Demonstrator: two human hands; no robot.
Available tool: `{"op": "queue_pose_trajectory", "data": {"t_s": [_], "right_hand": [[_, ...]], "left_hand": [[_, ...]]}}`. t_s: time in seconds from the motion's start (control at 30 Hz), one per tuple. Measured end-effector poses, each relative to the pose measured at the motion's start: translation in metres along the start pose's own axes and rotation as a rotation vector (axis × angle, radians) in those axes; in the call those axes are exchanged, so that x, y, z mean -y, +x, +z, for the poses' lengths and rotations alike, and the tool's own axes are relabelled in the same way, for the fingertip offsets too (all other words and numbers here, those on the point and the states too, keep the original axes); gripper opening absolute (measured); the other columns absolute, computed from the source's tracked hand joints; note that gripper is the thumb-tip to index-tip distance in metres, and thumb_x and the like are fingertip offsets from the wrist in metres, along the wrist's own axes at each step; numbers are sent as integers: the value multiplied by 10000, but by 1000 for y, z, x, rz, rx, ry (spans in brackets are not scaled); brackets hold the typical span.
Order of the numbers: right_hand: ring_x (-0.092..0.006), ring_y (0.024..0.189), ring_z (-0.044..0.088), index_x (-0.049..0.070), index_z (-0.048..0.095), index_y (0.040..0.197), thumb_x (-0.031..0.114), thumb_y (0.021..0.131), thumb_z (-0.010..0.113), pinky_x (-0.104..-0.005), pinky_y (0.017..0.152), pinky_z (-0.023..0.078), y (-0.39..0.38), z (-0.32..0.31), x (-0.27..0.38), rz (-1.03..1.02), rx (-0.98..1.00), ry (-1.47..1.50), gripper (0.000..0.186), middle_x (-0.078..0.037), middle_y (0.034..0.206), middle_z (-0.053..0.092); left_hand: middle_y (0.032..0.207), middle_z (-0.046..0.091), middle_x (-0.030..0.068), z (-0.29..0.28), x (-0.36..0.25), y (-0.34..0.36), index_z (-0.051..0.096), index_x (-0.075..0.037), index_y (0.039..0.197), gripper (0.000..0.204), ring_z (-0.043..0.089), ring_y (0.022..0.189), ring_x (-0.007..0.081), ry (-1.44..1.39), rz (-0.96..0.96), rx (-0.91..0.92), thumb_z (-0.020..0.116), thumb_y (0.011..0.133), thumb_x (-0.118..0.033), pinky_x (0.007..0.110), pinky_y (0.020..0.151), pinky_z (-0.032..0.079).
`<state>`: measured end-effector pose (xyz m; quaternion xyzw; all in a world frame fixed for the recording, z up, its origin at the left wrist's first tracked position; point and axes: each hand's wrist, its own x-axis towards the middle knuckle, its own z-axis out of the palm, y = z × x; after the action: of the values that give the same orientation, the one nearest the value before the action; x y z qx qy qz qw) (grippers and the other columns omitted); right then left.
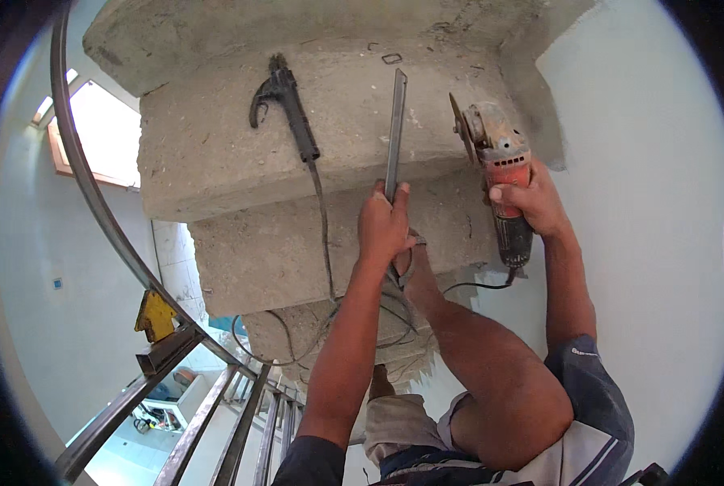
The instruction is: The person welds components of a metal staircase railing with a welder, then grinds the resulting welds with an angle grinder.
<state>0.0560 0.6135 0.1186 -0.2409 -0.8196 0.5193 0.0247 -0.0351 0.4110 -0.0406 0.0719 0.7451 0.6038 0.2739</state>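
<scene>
My left hand (384, 223) is closed round a narrow metal bar (397, 121), whose far end points away over the concrete step. In my right hand (532, 200) is an angle grinder (505, 154) with a red and black body, raised beside the white wall. Its thin disc (462, 130) faces left, toward the bar, with a gap between them. On the step to the left lies a black welding electrode holder (292, 109), its cable running down toward me. A small bent metal loop (392, 58) rests beyond the bar's tip.
Rough concrete stairs (240, 251) rise ahead, with loops of cable (285, 340) on the lower steps. A curved metal railing (103, 211) with bars borders the left, carrying a yellow arrow-shaped welding magnet (156, 316). A white wall (637, 202) stands on the right.
</scene>
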Motion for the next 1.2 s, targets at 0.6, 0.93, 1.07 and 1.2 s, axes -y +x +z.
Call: {"op": "queue_pose_trajectory", "data": {"t_s": [0.6,0.93,1.07,1.2], "right_hand": [[-175,775,646,25,594,1213,344,622,914,-354,663,560,4,-40,-7,119,65,253,743,-39,926,638],[-152,822,626,29,606,1215,258,673,871,-330,742,542,27,-36,-13,134,141,265,646,-20,954,637],[-181,780,644,12,596,1205,254,649,855,-357,691,572,33,-35,-13,102,121,214,660,-42,922,635],[-196,796,650,8,569,1277,239,652,846,-373,723,587,40,-43,-22,117,190,196,722,-64,968,637]], "left_hand": [[847,701,268,6,-5,7,630,0,1099,441,696,863,481,420,79,29,558,1035,-431,562,766,516],[879,691,315,15,-10,5,660,77,1147,636,690,894,516,326,71,-20,558,1012,-536,541,796,519],[875,694,307,17,-6,6,667,48,1114,595,682,892,528,412,63,-30,555,1014,-529,558,787,514],[871,702,298,21,5,10,673,26,1169,598,689,888,522,401,74,-22,564,1010,-540,562,797,513]]}}
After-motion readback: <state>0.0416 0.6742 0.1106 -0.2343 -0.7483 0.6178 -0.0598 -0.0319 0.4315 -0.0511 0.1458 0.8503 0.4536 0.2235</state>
